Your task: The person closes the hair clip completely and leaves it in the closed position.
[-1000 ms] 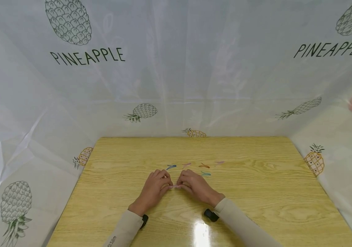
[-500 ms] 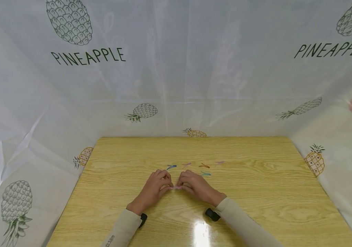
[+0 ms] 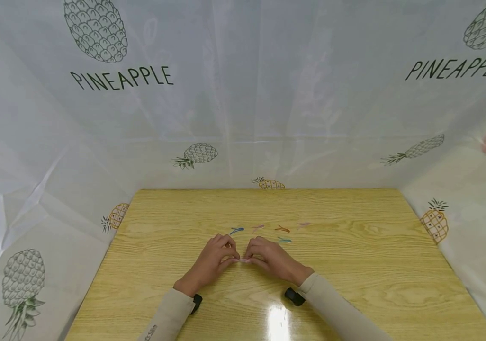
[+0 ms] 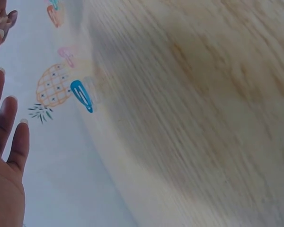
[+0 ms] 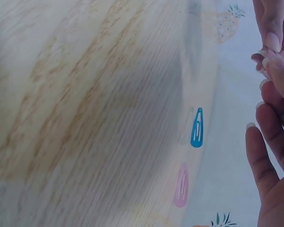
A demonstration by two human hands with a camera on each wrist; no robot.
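Note:
Both hands meet over the middle of the table. Thumb and fingertips of my left hand [image 3: 215,258] pinch one end of a small pale pink hair clip [image 3: 243,260]; my right hand [image 3: 270,258] pinches its other end. Most of this clip is hidden behind the fingertips. In the right wrist view, a pink part of the held clip [image 5: 274,57] shows between the thumbs, and the other fingers of the right hand [image 5: 274,137] are spread below. At the left edge of its own wrist view, the left hand [image 4: 7,137] shows its lower fingers apart from the clip.
Beyond the hands lie a blue snap hair clip [image 3: 237,230], a pink one [image 3: 257,227], an orange one [image 3: 282,228], a pale pink one [image 3: 303,224] and a teal one [image 3: 284,240]. They rest on a wooden table [image 3: 354,265]. Pineapple-printed sheeting [image 3: 243,94] surrounds its back and sides.
Both hands, with the pink clip between them, have come very slightly nearer the body. The clips on the table have not moved.

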